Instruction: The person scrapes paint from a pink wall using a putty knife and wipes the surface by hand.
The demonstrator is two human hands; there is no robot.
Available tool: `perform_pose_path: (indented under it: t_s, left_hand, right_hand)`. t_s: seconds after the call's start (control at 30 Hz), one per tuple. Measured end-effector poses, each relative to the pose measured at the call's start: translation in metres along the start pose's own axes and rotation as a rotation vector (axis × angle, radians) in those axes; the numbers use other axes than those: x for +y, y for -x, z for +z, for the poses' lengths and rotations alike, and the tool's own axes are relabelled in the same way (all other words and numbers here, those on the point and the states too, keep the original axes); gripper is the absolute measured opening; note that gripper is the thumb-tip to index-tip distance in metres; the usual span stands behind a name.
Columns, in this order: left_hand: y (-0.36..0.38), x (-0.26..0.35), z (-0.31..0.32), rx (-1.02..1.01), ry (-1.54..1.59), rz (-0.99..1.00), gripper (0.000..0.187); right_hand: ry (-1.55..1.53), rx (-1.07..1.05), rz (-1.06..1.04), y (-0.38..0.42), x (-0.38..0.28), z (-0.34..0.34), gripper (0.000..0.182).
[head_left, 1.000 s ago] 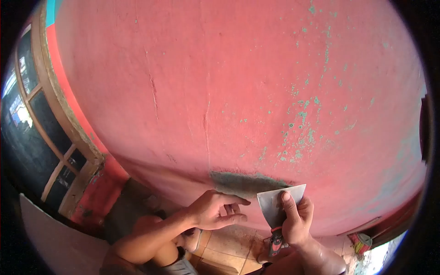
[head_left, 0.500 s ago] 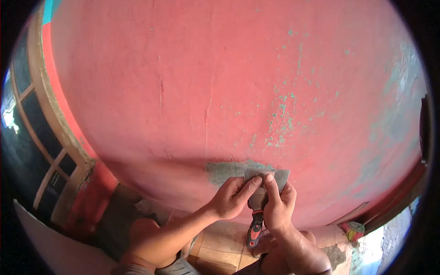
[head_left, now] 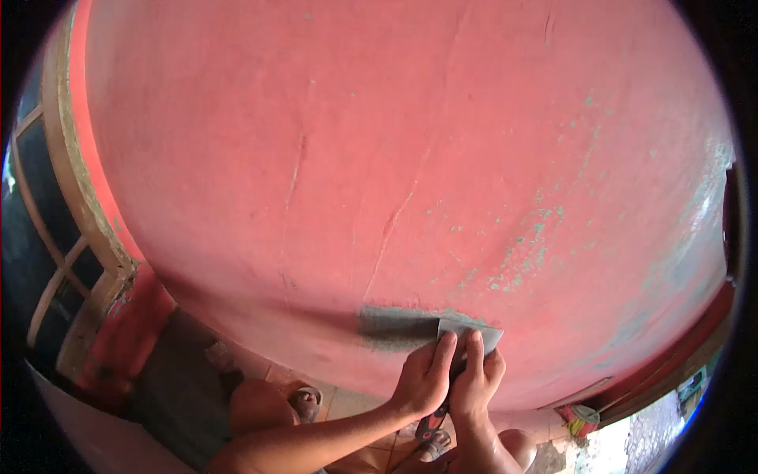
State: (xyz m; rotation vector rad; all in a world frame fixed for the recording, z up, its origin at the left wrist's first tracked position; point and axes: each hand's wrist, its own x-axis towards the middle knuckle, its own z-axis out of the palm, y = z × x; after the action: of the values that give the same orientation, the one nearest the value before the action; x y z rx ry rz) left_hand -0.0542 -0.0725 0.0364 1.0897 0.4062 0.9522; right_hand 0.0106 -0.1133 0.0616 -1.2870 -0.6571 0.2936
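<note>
Both my hands grip a putty knife, its wide metal blade (head_left: 483, 333) laid against the pink wall at the right end of a bare grey patch (head_left: 399, 322). My left hand (head_left: 425, 378) is closed on it from the left, thumb pressed up along the blade. On the other side my right hand (head_left: 476, 378) wraps it, with its thumb also on the blade. Below the hands, the black and red handle (head_left: 430, 423) points down. Parts of the knife's middle are hidden by the fingers.
The pink wall (head_left: 237, 142) fills most of the view, with cracks and flaked green specks (head_left: 529, 245). A framed window (head_left: 59, 213) stands at left. On the tiled floor (head_left: 335, 401) are my sandalled feet; a bundled brush-like object (head_left: 583, 419) lies at lower right.
The view has tilted and turned, so the grey patch and flaked specks appear lower. Both hands, still on the putty knife, sit lower in view, with the blade at the patch's right end.
</note>
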Motion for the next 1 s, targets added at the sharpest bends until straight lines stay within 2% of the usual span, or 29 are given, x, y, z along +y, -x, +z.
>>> perform_pose_path:
  t_s: [0.27, 0.43, 0.63, 0.73, 1.0]
  left_hand:
    - [-0.010, 0.017, 0.004, -0.031, -0.255, 0.084, 0.038]
    - [-0.014, 0.026, 0.014, -0.054, -0.227, -0.017, 0.040]
    - [-0.006, -0.005, 0.030, -0.120, -0.248, -0.107, 0.040]
    - [0.000, 0.000, 0.039, -0.117, -0.145, -0.167, 0.041]
    - [0.003, -0.018, 0.031, -0.100, -0.286, -0.100, 0.042]
  right_hand:
    - [-0.077, 0.094, 0.094, 0.003, -0.004, 0.002, 0.029]
    - [-0.047, 0.175, 0.160, -0.001, -0.013, 0.000, 0.029]
    - [-0.099, 0.237, 0.201, 0.005, -0.004, -0.030, 0.027]
    - [-0.065, 0.269, 0.204, 0.008, -0.012, -0.034, 0.027]
    - [-0.127, 0.228, 0.271, 0.012, 0.009, -0.041, 0.030]
